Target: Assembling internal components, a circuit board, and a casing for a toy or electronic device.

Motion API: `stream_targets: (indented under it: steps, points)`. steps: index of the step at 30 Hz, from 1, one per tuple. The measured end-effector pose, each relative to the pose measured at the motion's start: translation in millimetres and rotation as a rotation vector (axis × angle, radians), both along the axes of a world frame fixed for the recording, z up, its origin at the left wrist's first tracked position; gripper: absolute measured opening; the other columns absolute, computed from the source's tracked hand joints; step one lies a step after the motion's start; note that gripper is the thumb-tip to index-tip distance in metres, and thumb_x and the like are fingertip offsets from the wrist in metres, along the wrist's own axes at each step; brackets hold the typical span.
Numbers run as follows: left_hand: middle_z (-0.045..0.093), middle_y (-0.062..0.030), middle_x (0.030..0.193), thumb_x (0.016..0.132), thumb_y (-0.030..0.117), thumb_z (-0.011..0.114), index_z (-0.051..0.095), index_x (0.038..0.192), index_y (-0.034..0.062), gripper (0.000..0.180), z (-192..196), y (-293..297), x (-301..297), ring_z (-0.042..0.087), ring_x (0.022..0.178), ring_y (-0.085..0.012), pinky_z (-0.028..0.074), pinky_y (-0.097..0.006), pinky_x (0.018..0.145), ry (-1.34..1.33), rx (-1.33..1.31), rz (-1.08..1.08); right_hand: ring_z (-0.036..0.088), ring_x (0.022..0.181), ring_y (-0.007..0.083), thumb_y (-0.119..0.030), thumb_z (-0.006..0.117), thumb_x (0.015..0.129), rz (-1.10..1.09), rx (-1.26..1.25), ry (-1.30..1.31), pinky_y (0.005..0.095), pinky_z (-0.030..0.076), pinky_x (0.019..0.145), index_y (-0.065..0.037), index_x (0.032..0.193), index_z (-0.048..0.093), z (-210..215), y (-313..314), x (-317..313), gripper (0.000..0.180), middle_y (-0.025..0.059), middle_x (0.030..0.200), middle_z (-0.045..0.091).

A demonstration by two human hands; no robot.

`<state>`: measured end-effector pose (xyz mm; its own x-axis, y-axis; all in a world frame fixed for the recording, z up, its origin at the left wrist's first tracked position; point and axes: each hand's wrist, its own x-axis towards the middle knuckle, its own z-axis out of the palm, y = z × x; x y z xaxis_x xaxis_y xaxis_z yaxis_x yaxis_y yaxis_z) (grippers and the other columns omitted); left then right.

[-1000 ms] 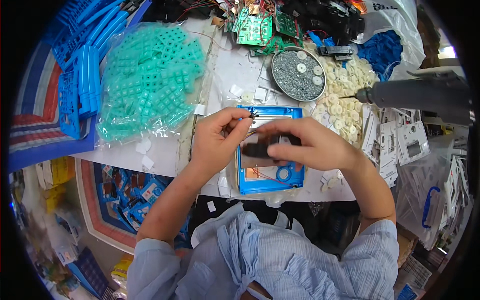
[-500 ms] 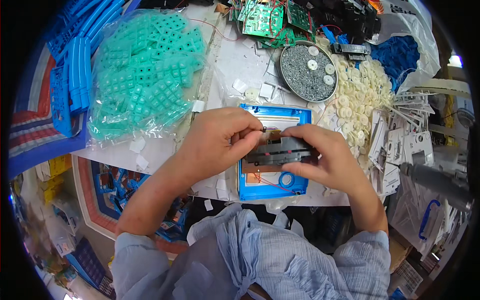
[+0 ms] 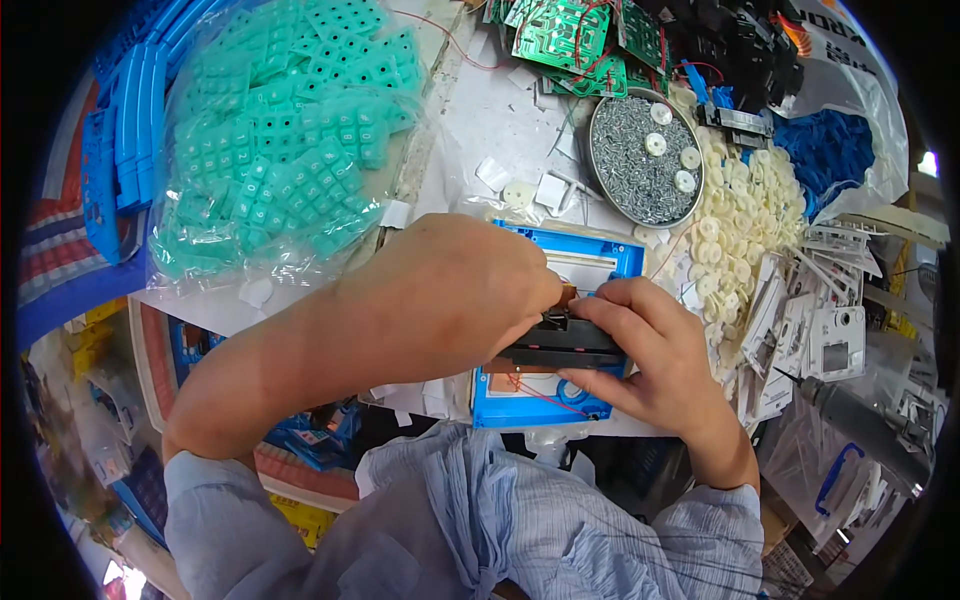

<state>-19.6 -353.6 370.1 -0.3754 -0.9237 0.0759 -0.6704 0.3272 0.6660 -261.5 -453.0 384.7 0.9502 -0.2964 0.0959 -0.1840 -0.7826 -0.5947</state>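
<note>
A black plastic mechanism [image 3: 575, 345], oblong, is held over an open blue plastic casing [image 3: 500, 408] on the table. My right hand [image 3: 655, 350] grips its right end, fingers on the far side and thumb on the near side. My left hand [image 3: 490, 285] is closed at the mechanism's far left edge, back of the hand upward. Whatever its fingertips pinch is hidden beneath them. Inside the casing a brown board shows in part, with thin red wires [image 3: 525, 385] and a blue ring [image 3: 572, 390] near the front.
A clear bag of green keypads [image 3: 290, 150] lies at left, beside stacked blue casings [image 3: 130, 150]. Behind the work are circuit boards [image 3: 565, 35] and a round tray of screws [image 3: 597, 150]. White discs [image 3: 735, 200], white plastic parts [image 3: 790, 330] and an electric screwdriver [image 3: 865, 420] are at right.
My left hand has turned over the mechanism, its elbow swinging outward; the small dark piece between its fingertips is now hidden. The mechanism has tilted in my right hand. The view has shifted.
</note>
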Motion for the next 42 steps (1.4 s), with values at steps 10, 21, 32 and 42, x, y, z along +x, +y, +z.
stream_targets:
  steps: [10, 21, 32, 42]
  points:
    - [0.063, -0.0089, 0.079, 0.088, 0.014, 0.068, 0.068, 0.093, 0.0071, 0.009, -0.4, -12.3, 5.1, 0.066, 0.077, -0.0306, 0.054, -0.043, 0.067, -0.009, -0.007, -0.126, 0.069, 0.083, 0.0283, -0.022, 0.089, 0.070, 0.007, 0.010, 0.008, 0.0363, 0.058, 0.065, 0.000, 0.114, 0.069, 1.0, -1.5, 3.6, 0.052, 0.0138, 0.100, 0.067]
    - [0.066, -0.0137, 0.076, 0.080, 0.018, 0.074, 0.068, 0.085, 0.0045, 0.015, -3.4, -5.2, 2.8, 0.068, 0.073, -0.0352, 0.054, -0.046, 0.066, 0.085, 0.005, -0.080, 0.068, 0.080, 0.0296, -0.022, 0.089, 0.070, -0.004, -0.004, -0.025, 0.0368, 0.057, 0.063, 0.000, 0.112, 0.070, -3.2, 4.7, 2.5, 0.052, 0.0146, 0.099, 0.068]
    - [0.069, -0.0115, 0.082, 0.089, 0.019, 0.072, 0.074, 0.096, 0.0048, 0.015, -17.9, 1.6, 1.8, 0.069, 0.073, -0.0287, 0.054, -0.038, 0.067, 0.212, 0.069, 0.120, 0.069, 0.094, 0.0311, -0.037, 0.081, 0.084, -0.046, -0.057, 0.017, 0.0394, 0.058, 0.076, -0.009, 0.121, 0.066, -11.4, 12.3, -11.1, 0.049, 0.0107, 0.109, 0.065]
    - [0.074, -0.0096, 0.083, 0.091, 0.018, 0.073, 0.077, 0.101, 0.0022, 0.019, -12.0, 32.7, -23.5, 0.069, 0.070, -0.0178, 0.055, -0.031, 0.065, 0.292, 0.029, 0.405, 0.067, 0.103, 0.0322, -0.039, 0.080, 0.084, -0.134, -0.149, -0.041, 0.0419, 0.058, 0.082, -0.011, 0.125, 0.064, -26.8, 32.8, -22.7, 0.052, 0.0105, 0.117, 0.064]
